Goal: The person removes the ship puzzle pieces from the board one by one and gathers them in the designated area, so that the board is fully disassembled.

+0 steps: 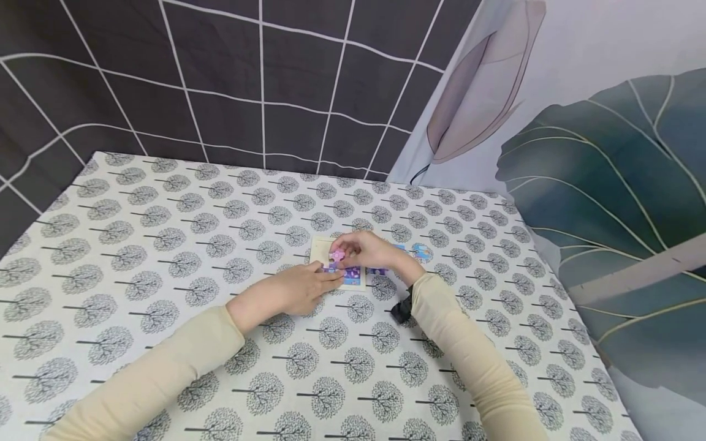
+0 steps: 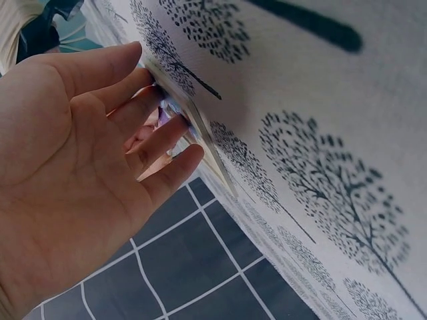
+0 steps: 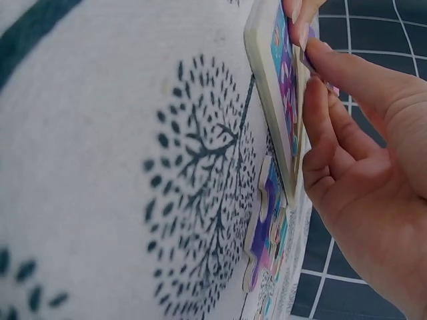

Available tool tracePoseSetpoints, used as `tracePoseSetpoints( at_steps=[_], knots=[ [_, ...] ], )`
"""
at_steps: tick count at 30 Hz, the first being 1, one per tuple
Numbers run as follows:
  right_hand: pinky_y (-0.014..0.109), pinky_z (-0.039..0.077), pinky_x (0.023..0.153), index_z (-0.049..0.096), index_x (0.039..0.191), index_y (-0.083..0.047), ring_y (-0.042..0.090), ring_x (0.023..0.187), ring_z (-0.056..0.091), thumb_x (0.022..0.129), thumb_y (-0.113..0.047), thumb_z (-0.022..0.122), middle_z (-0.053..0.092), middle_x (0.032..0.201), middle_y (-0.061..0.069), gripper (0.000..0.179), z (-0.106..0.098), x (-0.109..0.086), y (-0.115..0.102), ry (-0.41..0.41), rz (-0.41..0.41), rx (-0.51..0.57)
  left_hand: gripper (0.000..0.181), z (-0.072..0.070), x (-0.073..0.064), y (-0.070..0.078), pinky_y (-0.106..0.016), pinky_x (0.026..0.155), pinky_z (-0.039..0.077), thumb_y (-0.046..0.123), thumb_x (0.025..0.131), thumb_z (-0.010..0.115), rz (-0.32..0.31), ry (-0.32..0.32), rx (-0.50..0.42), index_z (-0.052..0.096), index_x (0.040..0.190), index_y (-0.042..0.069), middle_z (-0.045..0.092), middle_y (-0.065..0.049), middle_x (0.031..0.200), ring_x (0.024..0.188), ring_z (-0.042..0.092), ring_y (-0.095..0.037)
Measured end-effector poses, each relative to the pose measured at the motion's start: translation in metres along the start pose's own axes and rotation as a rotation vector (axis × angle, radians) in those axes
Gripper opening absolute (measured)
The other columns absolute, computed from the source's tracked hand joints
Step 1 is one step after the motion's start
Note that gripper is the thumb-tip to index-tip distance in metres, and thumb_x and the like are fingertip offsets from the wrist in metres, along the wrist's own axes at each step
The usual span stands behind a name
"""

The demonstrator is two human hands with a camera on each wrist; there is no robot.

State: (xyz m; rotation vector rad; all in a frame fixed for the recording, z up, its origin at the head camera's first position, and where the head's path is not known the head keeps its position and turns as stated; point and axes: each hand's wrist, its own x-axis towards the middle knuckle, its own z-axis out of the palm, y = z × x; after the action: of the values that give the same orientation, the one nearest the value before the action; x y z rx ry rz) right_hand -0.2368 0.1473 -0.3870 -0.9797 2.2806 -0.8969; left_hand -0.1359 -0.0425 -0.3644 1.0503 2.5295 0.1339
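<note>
A small jigsaw puzzle tray (image 1: 321,247) with a cream rim lies on the tablecloth, partly filled with purple and blue pieces. My right hand (image 1: 366,250) is over its right side and pinches a pink puzzle piece (image 1: 337,256) between thumb and fingers. In the right wrist view that piece is mostly hidden by the fingers. From the left, my left hand (image 1: 300,288) rests its fingertips on the tray. The left wrist view shows those fingers (image 2: 163,143) extended and slightly bent at the tray's edge (image 2: 217,160), gripping nothing.
Loose puzzle pieces lie right of the tray: a purple one (image 1: 377,271) beside it and a blue one (image 1: 421,252) farther off. The tablecloth (image 1: 182,269) has a tree print. A dark grid-patterned cloth (image 1: 220,73) hangs behind, and a leaf-patterned curtain (image 1: 618,165) is at right.
</note>
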Motion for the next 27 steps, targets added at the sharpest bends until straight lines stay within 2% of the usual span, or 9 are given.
tracePoseSetpoints(
  at_steps=[8, 14, 20, 27],
  knots=[
    [0.018, 0.053, 0.078, 0.062, 0.113, -0.006, 0.013, 0.083, 0.065, 0.079, -0.006, 0.072, 0.068, 0.101, 0.009, 0.036, 0.002, -0.004, 0.002, 0.038, -0.065, -0.063, 0.052, -0.001, 0.001, 0.000, -0.043, 0.116, 0.020, 0.021, 0.097, 0.046, -0.005, -0.006, -0.009, 0.032, 0.146, 0.012, 0.025, -0.001, 0.153, 0.137, 0.025, -0.035],
    [0.024, 0.053, 0.086, 0.062, 0.111, -0.005, 0.019, 0.090, 0.065, 0.082, -0.002, 0.066, 0.068, 0.099, 0.009, 0.029, 0.001, -0.008, -0.001, 0.059, -0.037, -0.022, 0.051, 0.001, 0.002, 0.001, -0.044, 0.115, 0.021, 0.021, 0.097, 0.046, -0.009, 0.005, -0.022, 0.033, 0.145, 0.012, 0.025, 0.000, 0.153, 0.137, 0.026, -0.036],
    [0.029, 0.051, 0.093, 0.063, 0.111, -0.008, 0.020, 0.095, 0.063, 0.085, -0.002, 0.063, 0.068, 0.100, 0.008, 0.027, 0.001, -0.010, -0.005, 0.082, -0.013, -0.068, 0.051, 0.002, 0.001, 0.002, -0.044, 0.114, 0.023, 0.021, 0.096, 0.048, -0.012, 0.014, -0.030, 0.034, 0.145, 0.012, 0.027, 0.000, 0.152, 0.135, 0.029, -0.035],
    [0.026, 0.055, 0.083, 0.059, 0.115, -0.002, 0.023, 0.086, 0.064, 0.088, 0.005, 0.055, 0.063, 0.099, 0.015, 0.028, -0.007, -0.011, -0.012, 0.131, -0.043, 0.061, 0.051, -0.001, 0.000, 0.003, -0.046, 0.114, 0.020, 0.020, 0.096, 0.047, -0.022, 0.006, -0.046, 0.034, 0.145, 0.014, 0.025, 0.001, 0.153, 0.137, 0.025, -0.037]
  ],
)
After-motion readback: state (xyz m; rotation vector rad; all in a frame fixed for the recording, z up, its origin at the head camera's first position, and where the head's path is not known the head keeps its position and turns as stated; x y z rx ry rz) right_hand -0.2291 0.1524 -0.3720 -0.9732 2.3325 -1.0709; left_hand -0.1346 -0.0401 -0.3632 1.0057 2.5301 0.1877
